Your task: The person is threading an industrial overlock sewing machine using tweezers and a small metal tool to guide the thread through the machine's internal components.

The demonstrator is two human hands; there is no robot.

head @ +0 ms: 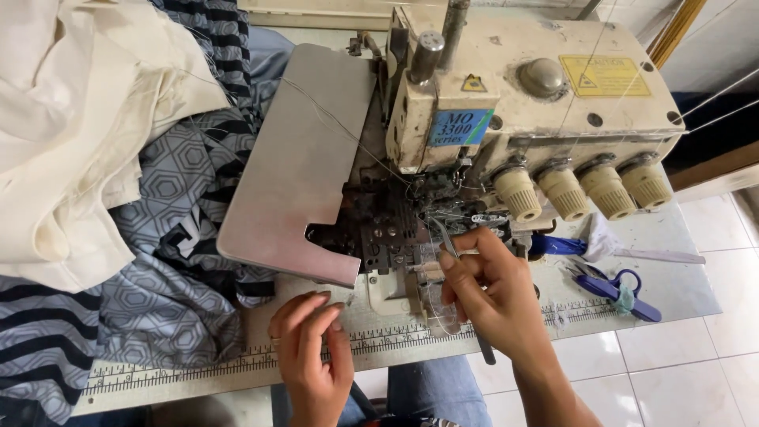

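Tweezers [447,239], thin and metal, pinched in the right hand [494,296] between thumb and forefinger, tips aimed into the dark open mechanism [379,229] of the overlock sewing machine [522,103]; rest of the fingers curled loosely, wrist coming in over the near edge of the bench [680,277]; a dark slim handle showing below the palm, nature unclear. Left hand [312,352] resting just beside, at the near edge by the printed ruler strip [198,372], fingertips drawn together as if nipping a fine thread; whether anything lies between them cannot be told. Grey metal side cover [296,158] swung open to the left of the mechanism, a loose thread trailing across it. Cream machine body at the far side of the bench, four ribbed cream tension knobs [581,190] in a row along its front. Blue-handled scissors [621,289] lying towards the right edge, well apart from both hands; a blue-handled tool with a white scrap [589,241] just behind them, near the knobs. Patterned grey-blue fabric [170,261] heaped along the left edge, striped dark-and-grey cloth [39,340] at the near left corner, cream cloth [71,119] piled over the far left corner. Blue denim [431,391] of the person's lap showing below the near edge; pale floor tiles [688,372] to the right.
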